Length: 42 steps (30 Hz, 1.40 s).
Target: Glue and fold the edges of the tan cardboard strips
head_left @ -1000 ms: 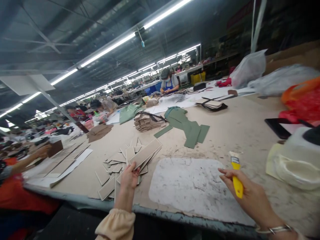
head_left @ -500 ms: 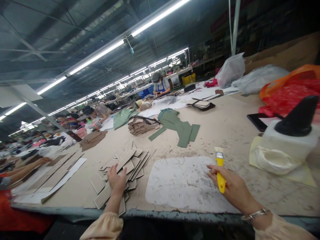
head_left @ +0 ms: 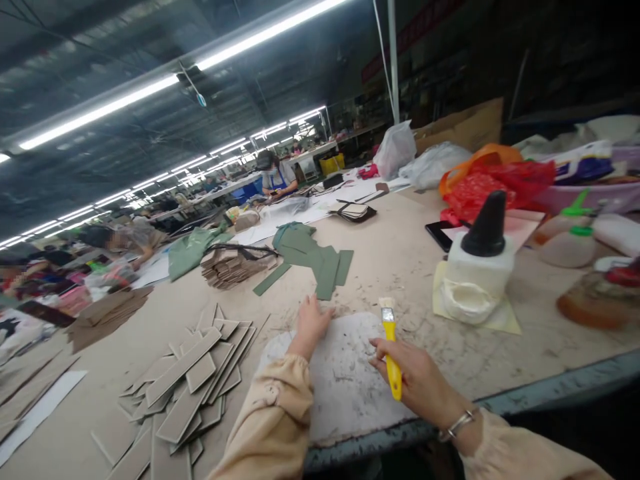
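Observation:
My right hand (head_left: 417, 373) is closed around the yellow handle of a paintbrush (head_left: 391, 360), its pale bristles pointing away from me. Beneath both hands lies a white sheet (head_left: 345, 387) marked with dark smears. My left hand (head_left: 311, 323) reaches over the sheet's far left edge, just short of some green strips (head_left: 325, 270). Its thumb stands apart from the fingers and nothing shows in it; the fingertips are partly hidden. To the left of that arm is a loose pile of grey-brown flat pieces with pale edges (head_left: 185, 367).
On the right, a white plastic container with a black cone top (head_left: 480, 257) stands on yellow paper. Behind it are a phone (head_left: 440, 235) and a red plastic bag (head_left: 495, 187). Brown strips are bundled (head_left: 235, 267) at centre-left. A co-worker (head_left: 277, 177) sits farther back.
My left hand has left the pile of grey-brown pieces and moved right, toward the green strips. The view has turned right. My right hand still grips the paintbrush.

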Available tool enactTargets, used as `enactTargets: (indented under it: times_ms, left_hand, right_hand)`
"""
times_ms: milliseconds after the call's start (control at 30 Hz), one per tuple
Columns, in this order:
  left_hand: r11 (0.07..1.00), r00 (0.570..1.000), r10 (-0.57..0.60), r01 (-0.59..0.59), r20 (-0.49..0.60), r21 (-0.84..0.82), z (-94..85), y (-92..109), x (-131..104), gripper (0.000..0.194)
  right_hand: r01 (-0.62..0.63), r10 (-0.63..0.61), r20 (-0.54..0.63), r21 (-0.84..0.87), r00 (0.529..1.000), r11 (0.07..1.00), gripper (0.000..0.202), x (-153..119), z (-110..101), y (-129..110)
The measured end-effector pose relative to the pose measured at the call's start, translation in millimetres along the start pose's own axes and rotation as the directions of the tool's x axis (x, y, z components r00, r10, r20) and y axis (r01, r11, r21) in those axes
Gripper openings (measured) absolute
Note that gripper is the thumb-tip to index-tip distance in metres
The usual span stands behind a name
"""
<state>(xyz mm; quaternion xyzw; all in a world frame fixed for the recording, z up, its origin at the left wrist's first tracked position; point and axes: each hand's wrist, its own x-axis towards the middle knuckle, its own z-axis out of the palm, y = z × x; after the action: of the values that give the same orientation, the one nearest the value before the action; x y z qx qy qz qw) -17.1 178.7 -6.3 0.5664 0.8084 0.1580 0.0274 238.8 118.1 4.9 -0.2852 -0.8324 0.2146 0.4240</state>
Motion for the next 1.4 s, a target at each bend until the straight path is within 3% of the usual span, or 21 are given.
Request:
enactTargets:
  times_ms: [100,233,400,567,667,767,933,1033,1133,1233,1400]
  left_hand:
    - [0.999,1.000,-0.009,0.008,0.026,0.051,16.4,15.1,28.2,0.065]
    - [0.997,0.999,0.010,-0.013,0.036,0.083,26.0,20.1,49.7,0.042]
    - [0.997,0.999,0.044,-0.045,0.022,0.058,3.4,9.1,46.3,0.023]
    - [0.999,1.000,0.021,-0.020,0.013,-0.025,-43.1,-20.0,-8.8,0.034]
    - [0.994,0.995,-0.012,0.022,0.096,-0.105,-57.4,-41.1,-56.7,0.040]
    - [0.992,0.989,-0.071,0.084,0.128,-0.098,-56.7,-54.8,-107.7,0.041]
    - [0.987,0.987,-0.156,0.157,-0.041,0.021,-28.7,-48.4,-170.6,0.050]
    - [0.991,0.990,-0.124,0.127,-0.066,0.047,-16.7,-37.9,-182.1,0.044]
    - [0.994,0.991,-0.089,0.095,-0.100,0.053,-18.4,-33.3,-185.0,0.038]
    - [0.997,0.987,-0.047,0.055,-0.152,0.051,-18.4,-38.0,-184.8,0.032]
    - [1.000,0.971,0.000,0.004,-0.237,0.015,-9.7,-51.8,-183.9,0.039]
  right_hand:
    - [-0.033,0.033,0.044,-0.003,0.998,0.999,0.004,-0.6,-2.6,1.9]
    - [-0.045,0.046,0.067,-0.006,0.997,0.999,0.003,-2.4,-4.7,4.9]
    - [0.004,-0.002,0.057,-0.025,0.998,1.000,0.001,-2.5,-6.7,8.5]
    - [0.039,-0.041,-0.026,-0.084,0.999,0.996,0.006,2.8,-14.1,7.3]
    - [0.006,-0.015,-0.065,-0.136,0.998,0.991,0.013,2.3,-16.5,13.0]
    - [-0.031,0.023,-0.054,-0.160,0.998,0.987,0.015,-2.2,-15.5,20.9]
    - [-0.077,0.067,-0.062,-0.186,0.996,0.980,0.017,-11.7,-12.8,25.4]
    - [-0.093,0.084,-0.058,-0.184,0.995,0.979,0.016,-14.9,-15.9,21.2]
    - [-0.014,-0.007,-0.114,-0.179,0.993,0.984,0.016,-16.8,-21.4,13.4]
    - [0.051,-0.081,-0.175,-0.170,0.981,0.984,0.015,-18.4,-18.4,15.4]
    - [0.062,-0.077,-0.118,-0.132,0.990,0.989,0.014,-20.5,-1.6,27.8]
